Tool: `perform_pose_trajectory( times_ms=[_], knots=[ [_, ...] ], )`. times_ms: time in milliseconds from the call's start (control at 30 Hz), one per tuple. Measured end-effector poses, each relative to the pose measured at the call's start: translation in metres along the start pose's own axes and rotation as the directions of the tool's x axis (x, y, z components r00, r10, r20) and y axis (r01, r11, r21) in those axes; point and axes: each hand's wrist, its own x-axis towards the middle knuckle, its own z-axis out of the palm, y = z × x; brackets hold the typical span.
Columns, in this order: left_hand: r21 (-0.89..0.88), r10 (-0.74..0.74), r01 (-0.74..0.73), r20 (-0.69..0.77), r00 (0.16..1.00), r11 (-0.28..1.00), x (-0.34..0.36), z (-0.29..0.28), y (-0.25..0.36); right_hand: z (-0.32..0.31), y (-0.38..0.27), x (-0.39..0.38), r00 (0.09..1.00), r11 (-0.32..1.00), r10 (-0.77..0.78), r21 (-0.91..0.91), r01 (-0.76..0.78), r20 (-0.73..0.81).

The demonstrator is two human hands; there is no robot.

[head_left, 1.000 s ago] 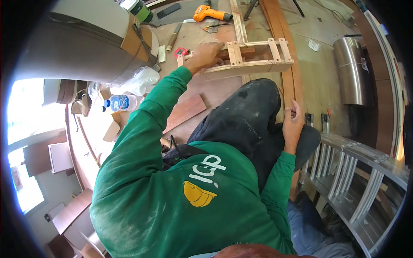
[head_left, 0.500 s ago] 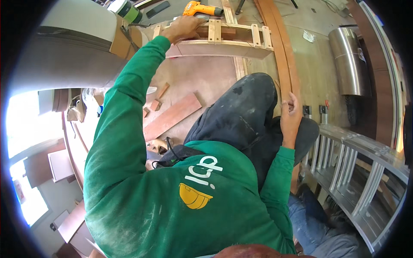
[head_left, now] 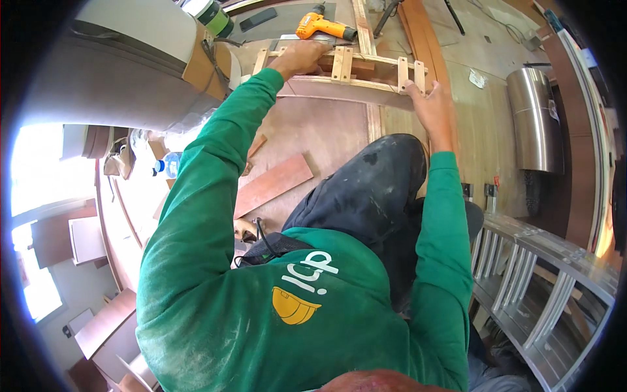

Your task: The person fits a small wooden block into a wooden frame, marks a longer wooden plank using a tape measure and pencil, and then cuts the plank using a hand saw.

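A long, narrow wooden frame (head_left: 382, 83), with pale crosspieces screwed over its top, lies across the far side of my lap. Near its left end, my left hand (head_left: 300, 57) has its fingers curled over the frame's top. At the frame's right end is my right hand (head_left: 432, 112), its thumb against the near face and its fingers around the end; the fingertips are partly hidden. A yellow-orange cordless drill (head_left: 324, 26) lies just beyond the frame, touched by neither hand.
Reddish boards (head_left: 274, 186) lie on the floor at my left. Long brown planks (head_left: 424, 39) run away at far right. An aluminium ladder (head_left: 542, 261) and a shiny metal roll (head_left: 534, 121) are on the right. A phone (head_left: 258, 19) and a tub (head_left: 212, 18) sit at far left.
My right hand has moved from beside my knee forward to the frame's right end and taken hold there. My left hand stays on the frame. The view has shifted slightly.
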Motion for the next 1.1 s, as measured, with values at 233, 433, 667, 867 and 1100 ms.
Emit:
perform_pose_trajectory(
  times_ms=[233,433,667,867,1100],
  knots=[
    [-0.535,-0.521,0.169,-0.623,0.584,0.828,-0.082,-0.022,0.001,0.036,0.057,0.031,0.994,0.986,0.096,0.133,-0.102,0.051],
    [-0.955,-0.930,0.296,0.132,0.343,-0.026,-0.157,0.111,-0.105,0.029,0.067,0.055,0.970,0.977,0.212,0.005,-0.215,0.119],
    [-0.926,-0.733,0.105,0.352,0.581,-0.362,-0.116,0.130,-0.056,0.035,0.045,0.035,0.945,0.868,0.301,0.374,-0.326,0.125],
    [-0.901,-0.671,0.028,0.343,0.658,-0.434,-0.091,0.117,-0.026,0.024,0.062,0.023,0.961,0.856,0.275,0.454,-0.247,0.005],
    [-0.898,-0.562,0.047,0.314,0.765,-0.438,-0.045,0.097,-0.001,-0.009,0.069,0.012,0.928,0.837,0.370,0.419,-0.351,0.039]
  ],
)
